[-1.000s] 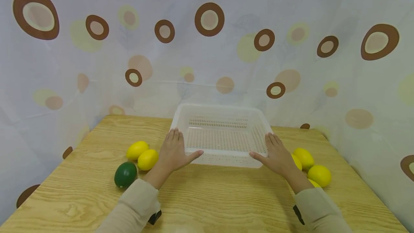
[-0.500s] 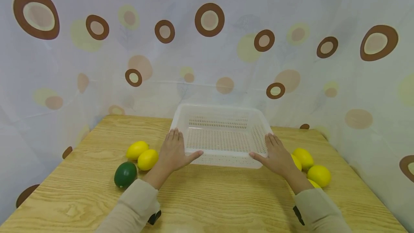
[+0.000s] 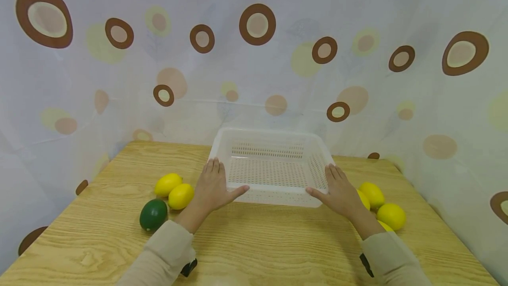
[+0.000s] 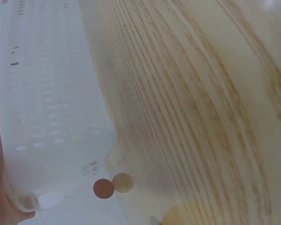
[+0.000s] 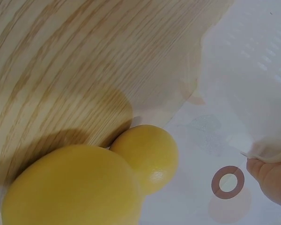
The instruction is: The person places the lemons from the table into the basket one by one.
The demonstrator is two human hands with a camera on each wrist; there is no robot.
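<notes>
A white plastic basket [image 3: 274, 195] with slotted walls and a perforated floor stands at the back middle of the table, nothing inside it. My left hand [image 3: 212, 189] grips its near left corner, thumb along the front rim. The near right corner is gripped by my right hand [image 3: 343, 191] in the same way. In the left wrist view the basket's wall [image 4: 51, 98] fills the left side, with part of the hand [image 4: 0, 187] at the rim. In the right wrist view, fingertips [image 5: 274, 180] bend at the basket's rim.
Two yellow lemons [image 3: 174, 191] and a dark green oval fruit [image 3: 153, 215] lie left of my left arm. Several lemons [image 3: 391, 216] lie beside my right forearm, some partly hidden by it. A patterned curtain [image 3: 274, 69] hangs behind the wooden table [image 3: 274, 246].
</notes>
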